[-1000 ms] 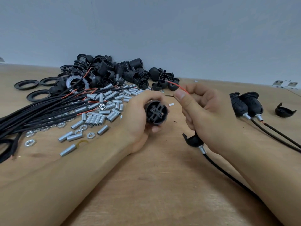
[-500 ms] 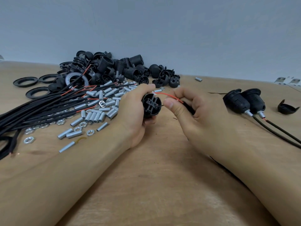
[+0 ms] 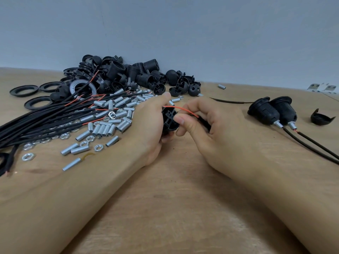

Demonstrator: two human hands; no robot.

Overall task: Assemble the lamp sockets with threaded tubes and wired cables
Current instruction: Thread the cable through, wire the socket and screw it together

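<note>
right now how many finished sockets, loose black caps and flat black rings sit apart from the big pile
finished sockets with cable: 2
loose black cap at far right: 1
flat black rings at far left: 3
total: 6
The socket in the left hand is not counted.

Your 2 forearms come in from the bottom edge, both bare, no sleeves in view. Your left hand (image 3: 152, 123) and right hand (image 3: 207, 129) are bare too: no gloves, rings, watch or bands seen. Your right thumb (image 3: 183, 120) shows a short, plain nail, no polish. Other nails are too small or turned away to tell. Wide-angle lens makes your forearms look broad near the frame bottom. No marks or tape visible on either wrist.
</note>
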